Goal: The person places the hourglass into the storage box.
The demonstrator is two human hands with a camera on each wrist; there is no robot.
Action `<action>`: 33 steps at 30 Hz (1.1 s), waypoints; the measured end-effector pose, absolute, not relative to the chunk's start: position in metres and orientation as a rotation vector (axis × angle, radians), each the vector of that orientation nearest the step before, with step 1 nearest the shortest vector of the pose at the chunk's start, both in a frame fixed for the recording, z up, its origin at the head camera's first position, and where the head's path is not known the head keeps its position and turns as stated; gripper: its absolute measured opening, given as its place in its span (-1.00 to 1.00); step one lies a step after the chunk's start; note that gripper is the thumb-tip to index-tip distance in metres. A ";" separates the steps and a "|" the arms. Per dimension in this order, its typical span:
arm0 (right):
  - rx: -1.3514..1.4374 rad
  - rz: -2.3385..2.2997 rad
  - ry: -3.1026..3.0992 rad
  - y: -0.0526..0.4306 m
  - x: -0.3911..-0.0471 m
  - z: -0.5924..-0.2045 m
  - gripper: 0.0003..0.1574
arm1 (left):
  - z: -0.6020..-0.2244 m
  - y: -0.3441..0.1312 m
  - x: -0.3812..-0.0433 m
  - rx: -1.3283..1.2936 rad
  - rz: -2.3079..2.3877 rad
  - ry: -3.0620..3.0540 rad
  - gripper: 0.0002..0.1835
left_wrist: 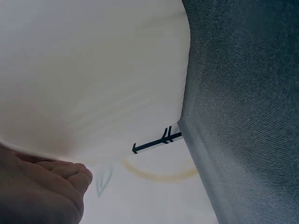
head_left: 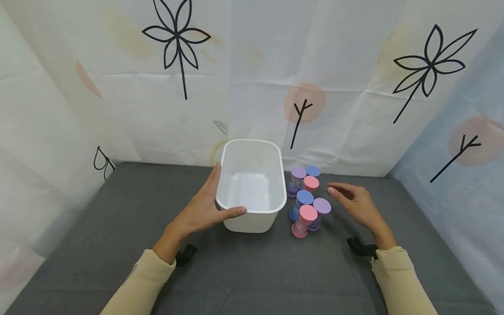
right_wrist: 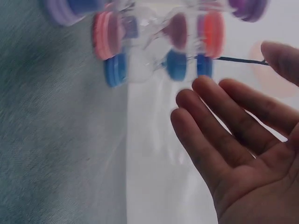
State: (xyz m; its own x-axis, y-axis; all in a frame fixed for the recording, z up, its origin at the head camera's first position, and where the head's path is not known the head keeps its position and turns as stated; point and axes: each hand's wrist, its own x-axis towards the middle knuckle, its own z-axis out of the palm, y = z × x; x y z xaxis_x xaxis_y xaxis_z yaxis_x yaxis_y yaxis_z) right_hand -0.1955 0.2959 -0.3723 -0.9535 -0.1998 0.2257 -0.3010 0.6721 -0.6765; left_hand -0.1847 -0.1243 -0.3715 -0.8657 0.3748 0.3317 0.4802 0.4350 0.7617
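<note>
A white plastic tub (head_left: 252, 222) stands at the back middle of the dark table, its inner floor in sight. My left hand (head_left: 202, 210) grips it at the near left corner, thumb over the front rim and fingers along the left side. In the left wrist view the curled fingers (left_wrist: 70, 175) lie against the tub's wall. Just right of the tub, several sand timers stand in a tight group, among them a pink sand timer (head_left: 307, 214), a blue sand timer (head_left: 305, 197) and a purple sand timer (head_left: 322, 206). Beside them hovers my right hand (head_left: 356, 204), fingers extended and holding nothing.
Grey cloth covers the table (head_left: 252, 275). A white printed curtain (head_left: 256, 87) rises right behind the tub and timers, with further curtains along the left and right sides. Black straps (head_left: 360, 247) sit at both wrists.
</note>
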 end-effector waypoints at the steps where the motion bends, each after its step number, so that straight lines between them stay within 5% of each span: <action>1: 0.439 1.186 -2.748 0.296 -0.195 -0.370 -0.52 | -0.372 -0.124 -0.185 -0.769 -1.419 -2.561 0.35; 18: 0.805 1.565 -2.797 0.300 -0.192 -0.363 -0.28 | -0.371 -0.123 -0.187 -0.792 -1.483 -2.535 0.37; 33: 0.810 1.528 -2.832 0.293 -0.194 -0.368 -0.35 | -0.372 -0.123 -0.186 -0.802 -1.491 -2.534 0.35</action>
